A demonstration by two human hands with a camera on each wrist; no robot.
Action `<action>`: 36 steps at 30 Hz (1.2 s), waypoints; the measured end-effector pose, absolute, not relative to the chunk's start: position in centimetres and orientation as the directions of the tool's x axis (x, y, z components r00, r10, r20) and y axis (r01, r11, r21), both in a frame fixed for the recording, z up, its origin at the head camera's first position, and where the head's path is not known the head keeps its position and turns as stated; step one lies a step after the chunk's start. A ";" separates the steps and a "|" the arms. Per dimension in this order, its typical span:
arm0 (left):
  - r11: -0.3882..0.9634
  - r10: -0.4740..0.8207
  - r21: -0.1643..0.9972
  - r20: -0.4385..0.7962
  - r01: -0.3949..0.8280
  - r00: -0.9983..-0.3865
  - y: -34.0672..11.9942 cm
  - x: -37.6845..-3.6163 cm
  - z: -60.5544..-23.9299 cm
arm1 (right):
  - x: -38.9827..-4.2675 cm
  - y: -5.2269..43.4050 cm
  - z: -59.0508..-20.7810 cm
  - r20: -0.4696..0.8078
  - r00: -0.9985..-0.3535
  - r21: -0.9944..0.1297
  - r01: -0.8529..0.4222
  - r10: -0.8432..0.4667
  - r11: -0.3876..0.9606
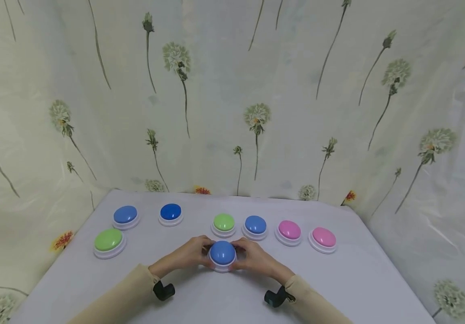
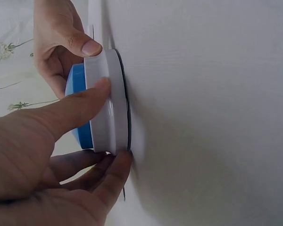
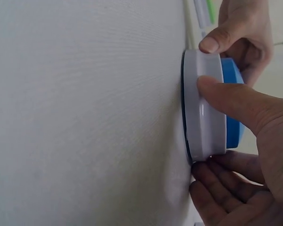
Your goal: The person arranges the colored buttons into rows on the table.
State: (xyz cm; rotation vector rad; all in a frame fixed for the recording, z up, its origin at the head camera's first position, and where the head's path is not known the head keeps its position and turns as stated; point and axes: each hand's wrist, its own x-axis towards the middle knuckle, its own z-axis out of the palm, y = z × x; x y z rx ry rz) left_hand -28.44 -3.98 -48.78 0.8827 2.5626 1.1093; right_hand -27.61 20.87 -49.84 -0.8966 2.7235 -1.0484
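Between my two hands is a push button [image 1: 222, 253] with a domed blue top and a round white base. My left hand [image 1: 194, 253] grips the base from the left, thumb on the near side and fingers curled round the far side. From the right, my right hand [image 1: 254, 258] grips the same base in the same way. Both wrist views show the thumbs pressed on the white rim [image 2: 101, 108]. The button's dark underside edge sits close over the white table [image 3: 94, 117]. A green button [image 1: 224, 223] and another blue button [image 1: 255, 225] stand just behind it.
Two pink buttons [image 1: 289, 230] stand at the right. To the left are a green button [image 1: 109, 240], a blue button [image 1: 125, 215] and a darker blue button [image 1: 170, 212]. A dandelion-print curtain [image 1: 216, 90] hangs behind the table and along its sides.
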 end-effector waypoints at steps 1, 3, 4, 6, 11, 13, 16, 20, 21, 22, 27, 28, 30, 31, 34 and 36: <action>0.538 0.597 0.723 0.036 0.433 -0.801 -4.0 -28.4 -48.7 | -27.6 20.9 -49.8 0.121 -0.823 -0.637 -0.493 -0.555 0.593; 0.535 0.588 0.735 0.029 0.416 -0.808 -4.0 -28.3 -48.7 | -27.7 20.9 -49.7 0.121 -0.820 -0.639 -0.495 -0.559 0.588; 0.534 0.584 0.742 0.024 0.406 -0.812 -4.0 -28.3 -48.8 | -27.7 20.9 -49.7 0.120 -0.819 -0.640 -0.496 -0.561 0.587; 0.531 0.572 0.756 0.013 0.383 -0.820 -4.0 -28.1 -48.9 | -27.8 20.9 -49.8 0.124 -0.815 -0.636 -0.504 -0.566 0.585; 0.510 0.571 0.784 -0.002 0.353 -0.821 -4.2 -27.9 -49.1 | -27.9 21.1 -50.1 0.136 -0.806 -0.620 -0.523 -0.576 0.585; 0.498 0.583 0.788 0.004 0.361 -0.812 -4.4 -27.8 -49.0 | -27.8 21.2 -50.1 0.137 -0.809 -0.619 -0.520 -0.571 0.589; 0.491 0.600 0.780 0.021 0.389 -0.800 -4.9 -27.8 -48.7 | -27.6 21.4 -49.7 0.140 -0.819 -0.638 -0.505 -0.557 0.582; 0.489 0.607 0.765 0.047 0.420 -0.793 -5.8 -27.7 -48.0 | -27.1 21.6 -48.7 0.130 -0.842 -0.675 -0.461 -0.523 0.575; 0.482 0.609 0.766 0.057 0.426 -0.791 -6.0 -27.7 -47.8 | -27.0 21.6 -48.4 0.129 -0.846 -0.680 -0.455 -0.517 0.574; 0.476 0.610 0.767 0.063 0.429 -0.790 -6.2 -27.6 -47.5 | -26.9 21.6 -48.2 0.129 -0.849 -0.686 -0.450 -0.513 0.572; 0.453 0.610 0.775 0.090 0.441 -0.787 -7.1 -27.3 -46.4 | -26.6 21.2 -47.3 0.152 -0.836 -0.687 -0.473 -0.527 0.552; 0.453 0.608 0.777 0.089 0.436 -0.789 -7.2 -27.2 -46.3 | -26.6 21.1 -47.3 0.156 -0.831 -0.687 -0.479 -0.533 0.546; 0.450 0.606 0.782 0.087 0.431 -0.791 -7.3 -27.2 -46.2 | -26.5 20.9 -47.2 0.162 -0.824 -0.684 -0.490 -0.543 0.540; 0.450 0.604 0.785 0.083 0.425 -0.793 -7.4 -27.1 -46.1 | -26.5 20.8 -47.2 0.166 -0.820 -0.681 -0.497 -0.547 0.538; 0.459 0.596 0.786 0.073 0.414 -0.799 -7.7 -27.0 -46.0 | -26.4 20.5 -47.3 0.172 -0.816 -0.684 -0.502 -0.552 0.529; 0.462 0.590 0.782 0.080 0.417 -0.804 -8.0 -26.9 -46.0 | -26.4 20.3 -47.2 0.177 -0.814 -0.685 -0.505 -0.553 0.525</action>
